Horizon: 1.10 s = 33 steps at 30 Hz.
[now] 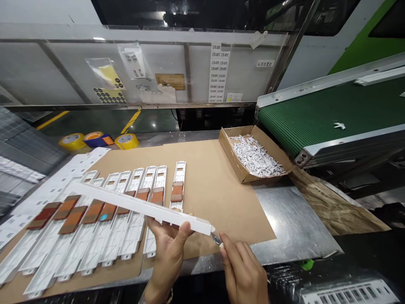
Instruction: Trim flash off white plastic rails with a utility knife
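Observation:
My left hand (169,249) grips a long white plastic bar (142,205) near its right end, thumb on the near side and fingers beneath. The bar slants above the table, its far end up to the left. My right hand (243,268) is closed around a small knife (216,239), mostly hidden in the fingers. Its metal blade meets the bar's right end corner. Below and to the left lie several similar white plastic bars (115,240), open side up, with orange-brown wrapped blocks (93,211) across them. Another such bar (180,171) lies apart, partly behind the held one.
Brown cardboard (209,177) covers much of the metal table (284,211). A cardboard box (242,173) of small white scraps stands back right, beside a green conveyor belt (316,114). Tape rolls (126,141) sit back left. A clear panel (196,71) with labels rises behind.

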Each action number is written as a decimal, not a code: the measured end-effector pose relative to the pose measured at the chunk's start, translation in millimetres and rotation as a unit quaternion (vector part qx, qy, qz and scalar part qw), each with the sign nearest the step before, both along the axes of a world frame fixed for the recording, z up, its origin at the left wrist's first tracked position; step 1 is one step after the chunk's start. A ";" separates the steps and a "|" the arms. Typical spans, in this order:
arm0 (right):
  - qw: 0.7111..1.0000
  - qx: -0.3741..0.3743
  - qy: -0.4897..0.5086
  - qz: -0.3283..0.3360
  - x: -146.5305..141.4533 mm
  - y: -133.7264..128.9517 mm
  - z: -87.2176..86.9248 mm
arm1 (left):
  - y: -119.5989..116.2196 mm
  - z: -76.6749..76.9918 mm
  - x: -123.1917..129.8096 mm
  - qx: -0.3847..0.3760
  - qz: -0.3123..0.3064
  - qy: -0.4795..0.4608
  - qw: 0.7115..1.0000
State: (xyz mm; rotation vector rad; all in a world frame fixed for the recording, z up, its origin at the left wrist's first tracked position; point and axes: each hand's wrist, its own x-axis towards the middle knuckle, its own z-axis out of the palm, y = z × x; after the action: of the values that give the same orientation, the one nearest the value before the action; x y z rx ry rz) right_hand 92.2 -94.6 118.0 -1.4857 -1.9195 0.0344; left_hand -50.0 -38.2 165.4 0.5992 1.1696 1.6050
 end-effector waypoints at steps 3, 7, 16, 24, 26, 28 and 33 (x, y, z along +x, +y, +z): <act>1.000 -0.006 -0.005 0.001 1.1 -0.8 -2.1 | -0.6 -1.8 0.2 -0.003 0.001 -0.016 1.000; 1.000 -0.008 -0.011 0.004 0.8 -1.2 -4.0 | -1.4 -6.2 -0.5 0.000 0.013 -0.043 0.999; 1.000 -0.004 -0.013 0.004 1.0 -2.5 -3.4 | -2.7 -7.4 -3.9 -0.014 -0.026 -0.006 1.000; 1.000 0.003 -0.012 0.008 2.6 -2.0 -4.0 | -3.4 -7.8 0.0 -0.013 -0.016 0.036 0.999; 1.000 -0.002 -0.013 0.010 2.3 -1.6 -4.2 | -3.6 -8.1 0.3 -0.013 -0.014 0.037 0.999; 1.000 -0.007 -0.013 0.011 2.4 -1.6 -4.4 | -3.8 -8.5 0.2 -0.013 -0.015 0.033 0.999; 1.000 -0.009 -0.014 0.006 4.4 -3.2 -4.2 | -4.3 -9.7 0.2 -0.003 -0.025 0.008 1.000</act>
State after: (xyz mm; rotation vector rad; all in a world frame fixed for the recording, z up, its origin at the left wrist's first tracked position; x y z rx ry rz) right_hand 96.6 -97.8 113.8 -1.4948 -1.9546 0.0359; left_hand -49.7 -42.5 155.8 0.6339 1.1626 1.5551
